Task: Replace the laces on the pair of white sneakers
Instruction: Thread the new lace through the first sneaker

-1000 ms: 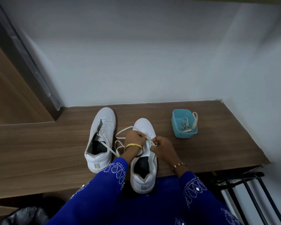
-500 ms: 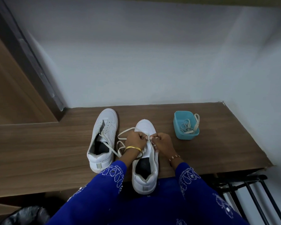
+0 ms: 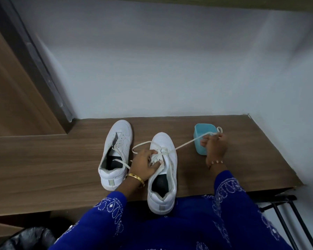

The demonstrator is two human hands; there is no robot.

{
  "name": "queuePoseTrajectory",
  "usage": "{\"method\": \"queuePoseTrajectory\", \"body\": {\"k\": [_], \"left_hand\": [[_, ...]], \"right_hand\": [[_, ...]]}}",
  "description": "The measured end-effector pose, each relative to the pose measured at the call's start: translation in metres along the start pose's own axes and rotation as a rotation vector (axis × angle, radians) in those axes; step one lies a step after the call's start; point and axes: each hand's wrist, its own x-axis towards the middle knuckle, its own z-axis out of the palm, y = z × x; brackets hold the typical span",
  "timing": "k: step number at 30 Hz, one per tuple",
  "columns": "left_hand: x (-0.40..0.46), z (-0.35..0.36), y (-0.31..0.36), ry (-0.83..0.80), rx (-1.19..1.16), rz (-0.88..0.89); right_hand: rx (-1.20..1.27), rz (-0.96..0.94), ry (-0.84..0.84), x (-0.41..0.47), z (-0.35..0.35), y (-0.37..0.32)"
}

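Lace [image 3: 186, 143] pulled taut by right hand [image 3: 214, 147]; left hand [image 3: 145, 164] presses flat on near sneaker [image 3: 163, 170].

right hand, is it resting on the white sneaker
No, the right hand pinches the white lace, pulled out over the blue plastic tub.

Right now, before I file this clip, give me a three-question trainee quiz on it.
1. True or false: the right hand pulls a lace taut toward the blue container.
2. Which sneaker does the left hand steady? A) the sneaker on the left B) the sneaker on the right
3. Fill in: both sneakers rest on a wooden ____.

Key: 1 true; 2 B; 3 shelf.
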Motion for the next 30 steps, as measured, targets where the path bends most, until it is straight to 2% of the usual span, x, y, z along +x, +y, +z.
{"method": "queuePoseTrajectory", "body": {"k": [2, 5, 7, 9, 12, 14, 21, 23, 27, 30], "left_hand": [[-0.005, -0.001, 0.001, 0.062, 0.073, 0.076], [-0.008, -0.002, 0.002, 0.177, 0.153, 0.164], [-0.009, -0.002, 0.004, 0.18, 0.173, 0.21], [-0.013, -0.002, 0.007, 0.149, 0.163, 0.204], [-0.021, -0.002, 0.01, 0.125, 0.14, 0.186], [-0.026, 0.0, 0.008, 0.103, 0.155, 0.17], [-0.028, 0.008, 0.004, 0.002, 0.107, 0.055], [-0.028, 0.009, 0.008, 0.017, 0.097, 0.036], [-0.028, 0.011, 0.009, 0.082, 0.085, 0.018], [-0.029, 0.012, 0.011, 0.111, 0.077, -0.001]], "right_hand": [[0.025, -0.002, 0.057, 0.007, -0.006, -0.01], [-0.303, -0.206, -0.007, -0.003, -0.002, -0.011], [-0.474, -0.444, -0.12, -0.023, 0.005, -0.001], [-0.581, -0.614, -0.31, -0.04, 0.014, 0.015], [-0.725, -0.596, -0.603, -0.057, 0.025, 0.039], [-0.77, -0.56, -0.66, -0.065, 0.03, 0.047], [-0.717, -0.612, -0.534, -0.056, 0.021, 0.048], [-0.585, -0.549, -0.394, -0.052, 0.015, 0.039], [-0.105, -0.356, -0.053, -0.045, 0.003, -0.004], [0.063, -0.276, 0.012, -0.035, -0.007, -0.027]]}}
